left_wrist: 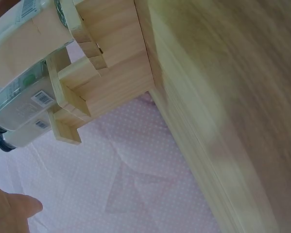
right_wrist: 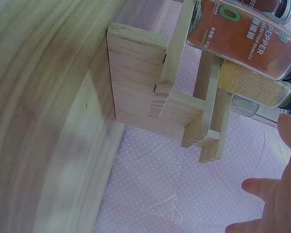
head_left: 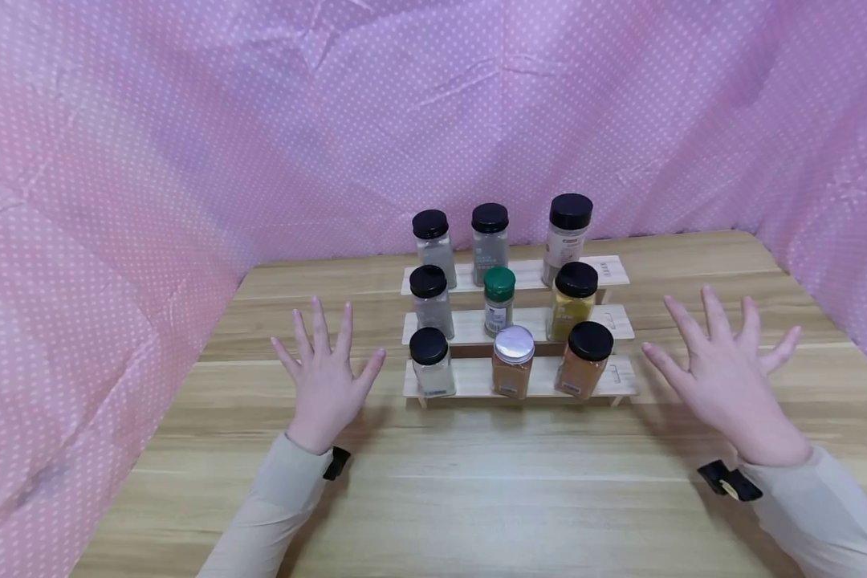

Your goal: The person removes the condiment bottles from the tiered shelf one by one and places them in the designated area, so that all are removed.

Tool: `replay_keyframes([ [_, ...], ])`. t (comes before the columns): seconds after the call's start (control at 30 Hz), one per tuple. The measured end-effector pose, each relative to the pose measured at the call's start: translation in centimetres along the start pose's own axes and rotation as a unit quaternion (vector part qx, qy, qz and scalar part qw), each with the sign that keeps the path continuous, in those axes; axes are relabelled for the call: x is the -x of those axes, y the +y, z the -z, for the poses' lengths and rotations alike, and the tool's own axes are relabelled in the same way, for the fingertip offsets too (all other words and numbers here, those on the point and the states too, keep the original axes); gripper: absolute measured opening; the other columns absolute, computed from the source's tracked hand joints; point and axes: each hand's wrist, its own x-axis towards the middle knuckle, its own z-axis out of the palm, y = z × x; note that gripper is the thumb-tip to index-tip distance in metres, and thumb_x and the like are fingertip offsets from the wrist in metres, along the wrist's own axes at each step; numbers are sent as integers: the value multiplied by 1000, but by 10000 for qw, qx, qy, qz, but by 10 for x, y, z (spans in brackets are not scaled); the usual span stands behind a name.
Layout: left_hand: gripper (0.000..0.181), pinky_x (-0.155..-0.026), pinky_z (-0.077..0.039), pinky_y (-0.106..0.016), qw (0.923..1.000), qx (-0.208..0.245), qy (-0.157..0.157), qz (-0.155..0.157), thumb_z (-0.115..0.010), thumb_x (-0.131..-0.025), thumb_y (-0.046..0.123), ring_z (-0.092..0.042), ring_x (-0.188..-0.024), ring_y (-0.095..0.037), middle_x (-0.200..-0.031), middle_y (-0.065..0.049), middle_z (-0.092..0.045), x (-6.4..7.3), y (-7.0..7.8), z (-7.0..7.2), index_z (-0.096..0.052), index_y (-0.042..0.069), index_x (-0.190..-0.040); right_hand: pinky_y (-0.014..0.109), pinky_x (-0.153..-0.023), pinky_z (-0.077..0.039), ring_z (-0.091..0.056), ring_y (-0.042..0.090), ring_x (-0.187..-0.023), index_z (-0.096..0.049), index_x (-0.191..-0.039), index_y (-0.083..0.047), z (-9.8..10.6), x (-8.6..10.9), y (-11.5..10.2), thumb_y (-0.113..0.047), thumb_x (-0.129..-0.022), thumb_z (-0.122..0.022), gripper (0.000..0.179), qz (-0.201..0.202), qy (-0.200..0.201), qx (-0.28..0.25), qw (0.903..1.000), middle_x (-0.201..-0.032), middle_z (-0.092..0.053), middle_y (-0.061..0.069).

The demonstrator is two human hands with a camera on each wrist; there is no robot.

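A three-step wooden spice rack point(head_left: 462, 379) stands on the table with several spice jars on each side of its middle. The front step bears a black-lidded jar of pale powder point(head_left: 433, 373), a silver-lidded jar point(head_left: 513, 377) and a black-lidded jar of orange powder point(head_left: 582, 371). On the middle step are a small green-lidded jar point(head_left: 499, 301) and a jar of yellow powder point(head_left: 572, 313). My left hand point(head_left: 325, 385) is spread with straight fingers, left of the rack. To the rack's right, my right hand point(head_left: 730, 377) is spread likewise. Neither hand touches anything.
The back step carries a tall jar with a white label point(head_left: 565, 245) and two grey-looking jars, one in the middle point(head_left: 490, 249). Pink dotted cloth point(head_left: 376, 120) hangs behind and beside the wooden table point(head_left: 477, 498). Bare tabletop lies before the rack.
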Motion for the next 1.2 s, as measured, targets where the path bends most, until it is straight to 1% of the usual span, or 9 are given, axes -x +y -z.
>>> replay_keyframes([
  [0.27, 76, -109, 11, -66, 9993, 328, 165, -83, -45, -92, 56, 11, -142, -43, -157, -19, 8, -1, -1, 4, -23, 14, -151, 73, -94, 26, 7, 56, -137, -27, -148, -14, 3, -2, -2, -51, -95, -44, 68, 211, 231, -161, 9994, -154, -8, 26],
  [0.4, 70, -112, -10, -65, 9913, 1211, 505, -75, -59, -90, 38, -8, -141, -48, -155, -26, -7, -4, 0, 9, -34, 5, -146, 71, -102, 12, -10, 56, -133, -34, -144, -9, 4, -4, -4, -43, -95, -48, 61, 458, 519, -531, 9962, -151, -19, 28],
  [0.5, 61, -109, -27, -61, 9749, 2164, 500, 126, -63, -90, 26, -26, -135, -45, -149, -26, -24, -9, 0, 12, -41, -1, -139, 69, -102, -1, -22, 56, -126, -42, -138, -4, 4, -5, -6, -33, -96, -51, 52, 619, 765, -1089, 9892, -143, -31, 30],
  [0.6, 52, -106, -36, -53, 9427, 3288, 55, 562, -60, -93, 22, -39, -128, -37, -141, -21, -38, -17, 1, 14, -44, -1, -137, 68, -103, -9, -30, 54, -122, -46, -134, 0, 4, -6, -8, -21, -95, -53, 45, 741, 936, -1736, 9776, -135, -39, 32],
  [0.73, 46, -104, -42, -43, 8796, 4504, -775, 1317, -55, -97, 21, -47, -123, -31, -136, -17, -45, -27, 2, 11, -43, 2, -137, 31, -111, -23, -39, 16, -127, -49, -132, 1, 3, -5, -10, -13, -96, -52, 39, 771, 997, -2300, 9650, -130, -46, 26],
  [0.83, 44, -103, -44, -38, 8320, 5135, -1199, 1724, -52, -98, 17, -47, -121, -29, -134, -18, -45, -35, 5, 5, -42, 2, -138, 4, -94, -26, -39, -11, -112, -51, -129, 3, 1, -5, -12, -10, -96, -52, 35, 779, 974, -2671, 9556, -125, -53, 4],
  [0.97, 45, -102, -46, -32, 7789, 5744, -1518, 2011, -52, -98, 11, -45, -120, -27, -130, -15, -42, -44, 11, -4, -39, 1, -140, 0, -85, -34, -45, -14, -104, -49, -127, 9, 0, -6, -13, -5, -98, -47, 32, 830, 706, -3295, 9379, -116, -50, -24],
  [1.1, 48, -97, -48, -27, 7442, 6088, -1763, 2110, -52, -97, 7, -48, -115, -20, -127, -12, -44, -49, 14, -15, -36, 0, -142, 1, -83, -37, -49, -11, -104, -51, -127, 0, -1, -7, -15, -3, -98, -45, 29, 830, 427, -3705, 9241, -113, -52, -28],
  [1.2, 49, -95, -49, -28, 7339, 6181, -1871, 2105, -51, -96, 5, -53, -102, -11, -119, -8, -48, -51, 15, -24, -35, -3, -141, 2, -84, -39, -51, -10, -104, -54, -125, -15, -2, -8, -18, 0, -97, -45, 32, 877, 335, -3950, 9139, -112, -55, -27],
])
